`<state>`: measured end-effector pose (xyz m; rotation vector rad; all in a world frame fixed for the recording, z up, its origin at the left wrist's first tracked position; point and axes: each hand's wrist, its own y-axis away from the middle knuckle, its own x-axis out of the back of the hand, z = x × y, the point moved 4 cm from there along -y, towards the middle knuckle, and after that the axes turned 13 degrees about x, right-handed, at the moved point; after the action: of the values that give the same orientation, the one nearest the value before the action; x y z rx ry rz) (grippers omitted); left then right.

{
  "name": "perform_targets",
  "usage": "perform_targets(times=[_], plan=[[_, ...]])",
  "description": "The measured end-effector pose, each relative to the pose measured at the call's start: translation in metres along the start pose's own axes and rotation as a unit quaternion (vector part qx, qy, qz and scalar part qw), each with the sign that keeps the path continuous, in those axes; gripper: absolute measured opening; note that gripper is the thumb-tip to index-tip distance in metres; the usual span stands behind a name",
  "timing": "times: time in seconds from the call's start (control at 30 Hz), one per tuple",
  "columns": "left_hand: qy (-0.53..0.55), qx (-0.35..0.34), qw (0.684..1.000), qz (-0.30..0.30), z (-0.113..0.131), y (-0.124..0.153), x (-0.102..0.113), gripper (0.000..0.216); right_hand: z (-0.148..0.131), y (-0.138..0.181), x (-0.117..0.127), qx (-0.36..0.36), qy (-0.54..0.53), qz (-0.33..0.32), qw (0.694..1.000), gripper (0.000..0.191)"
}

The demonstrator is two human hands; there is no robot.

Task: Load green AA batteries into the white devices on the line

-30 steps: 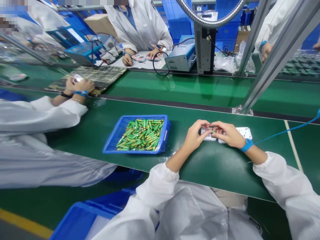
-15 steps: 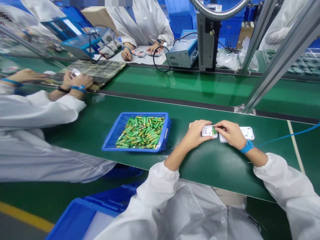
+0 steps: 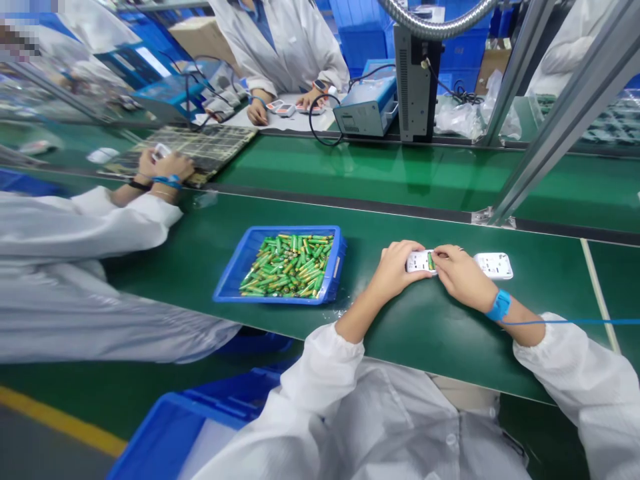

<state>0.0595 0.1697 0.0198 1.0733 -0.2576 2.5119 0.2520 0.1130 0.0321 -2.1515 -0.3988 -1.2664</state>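
My left hand (image 3: 391,272) is closed around a small white plastic device casing (image 3: 417,262) lying low over the green bench, its back turned up. A green battery (image 3: 431,261) sits at the casing's right end, in its compartment. Thumb and fingertips of my right hand (image 3: 465,279) are pinched together at that battery, partly covering it; a blue wrist strap circles this wrist. Just beyond the right hand lies another white casing (image 3: 495,265), its near end hidden by the hand.
To the left stands a blue tray (image 3: 270,301) heaped with green batteries (image 3: 290,267). A metal post (image 3: 525,133) rises at the bench's back edge. A blue cord (image 3: 575,322) runs right from my wrist. A co-worker's hands (image 3: 167,167) work at the far left.
My right hand has turned slightly and stays at the battery, with its cord now lower. Less of the second casing shows beside it. Another person's hand at the far left has left the view.
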Motion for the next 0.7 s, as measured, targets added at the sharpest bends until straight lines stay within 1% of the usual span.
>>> perform_targets(times=[0.1,0.17,0.23,0.3,0.37,0.4,0.43,0.5,0.53,0.57,0.63,0.7], plan=[[0.0,-0.002,1.0,-0.003,0.0,0.0,0.0,0.053,-0.01,0.003,-0.005,0.001,0.02,-0.001,1.0,0.044],[-0.007,-0.01,1.0,-0.011,-0.001,0.0,0.0,0.057,-0.011,0.004,-0.007,-0.005,0.019,0.014,1.0,0.043],[-0.022,-0.022,0.999,-0.026,-0.002,0.0,-0.001,0.068,-0.008,0.004,-0.007,-0.019,0.0,0.049,0.999,0.036],[-0.035,-0.031,0.998,-0.042,-0.004,0.0,-0.001,0.078,-0.001,0.004,-0.004,-0.043,-0.04,0.092,0.994,0.029],[-0.036,-0.045,0.997,-0.042,-0.004,0.0,0.001,0.078,0.006,0.003,0.0,-0.078,-0.094,0.129,0.984,0.025],[-0.031,-0.054,0.997,-0.035,-0.003,0.0,0.002,0.076,0.009,0.003,0.001,-0.096,-0.12,0.141,0.978,0.028],[-0.023,-0.067,0.997,-0.025,-0.002,0.001,0.003,0.074,0.011,0.003,0.003,-0.114,-0.143,0.148,0.972,0.036],[0.004,-0.103,0.995,0.002,0.001,0.002,0.007,0.071,0.012,0.002,0.004,-0.137,-0.175,0.146,0.964,0.053],[0.019,-0.124,0.992,0.017,0.003,0.003,0.008,0.069,0.01,0.001,0.005,-0.14,-0.184,0.138,0.963,0.057],[0.033,-0.144,0.989,0.031,0.005,0.005,0.01,0.067,0.008,0.0,0.005,-0.14,-0.193,0.13,0.962,0.059],[0.051,-0.175,0.982,0.056,0.007,0.007,0.013,0.062,0.003,-0.002,0.007,-0.133,-0.216,0.121,0.96,0.057],[0.055,-0.189,0.978,0.075,0.008,0.009,0.015,0.059,0.001,-0.002,0.009,-0.13,-0.267,0.122,0.947,0.052]])
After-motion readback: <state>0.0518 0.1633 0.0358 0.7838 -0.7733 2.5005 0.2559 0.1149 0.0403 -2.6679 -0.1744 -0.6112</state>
